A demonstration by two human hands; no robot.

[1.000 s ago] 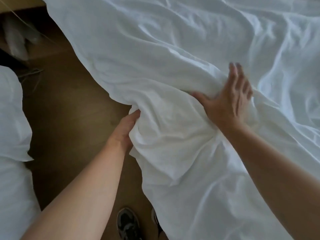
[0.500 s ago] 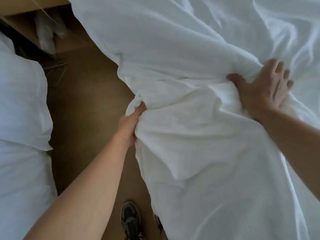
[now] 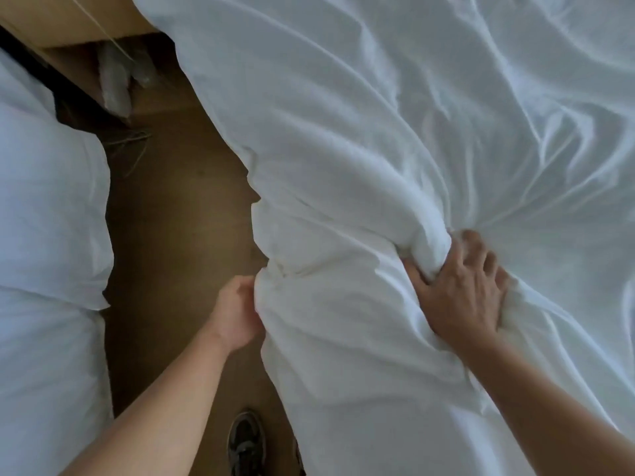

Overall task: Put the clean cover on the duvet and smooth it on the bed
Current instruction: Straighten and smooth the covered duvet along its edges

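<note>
A white duvet in its white cover [image 3: 395, 139] lies rumpled over the bed and fills the right and top of the view, its left edge hanging toward the floor. My left hand [image 3: 237, 312] grips that hanging edge, fingers tucked into the cloth. My right hand [image 3: 464, 290] sits further in on the bed and clutches a thick bunched fold, thumb on one side and fingers curled over the other. Creases fan out from that bunch.
A brown floor strip [image 3: 178, 235] runs between this bed and a second white bed or pillows [image 3: 48, 235] on the left. A wooden bedside unit [image 3: 79, 49] with clear plastic under it stands at the top left. My shoe [image 3: 245, 441] shows at the bottom.
My right hand went from lying flat on the cover to gripping a bunched fold and drew nearer to me. My left hand kept its hold on the edge. The view shifted right.
</note>
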